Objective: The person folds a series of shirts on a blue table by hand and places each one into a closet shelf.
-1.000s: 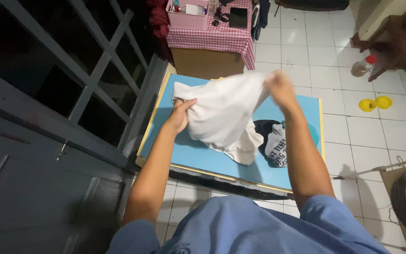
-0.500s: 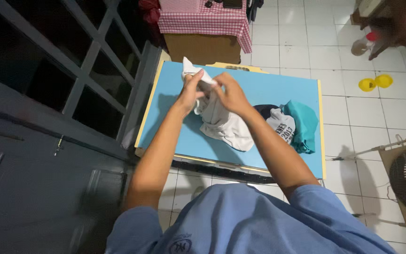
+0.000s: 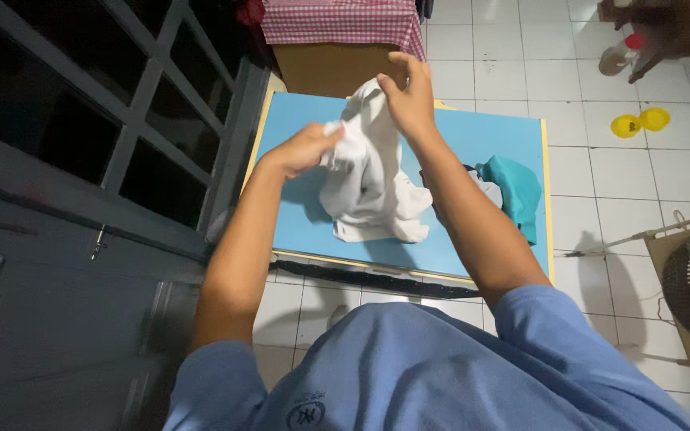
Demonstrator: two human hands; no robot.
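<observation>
In the head view, the left hand [image 3: 307,148] and right hand [image 3: 409,96] each pinch a fistful of a soft, crumpled white cloth garment [image 3: 373,183], its limp lower folds pooling on the smooth blue board [image 3: 297,120] beside a teal garment [image 3: 517,191].

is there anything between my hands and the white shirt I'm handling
No, nothing visible. Both the left hand and right hand already grip the white shirt directly, above the blue board.
</observation>
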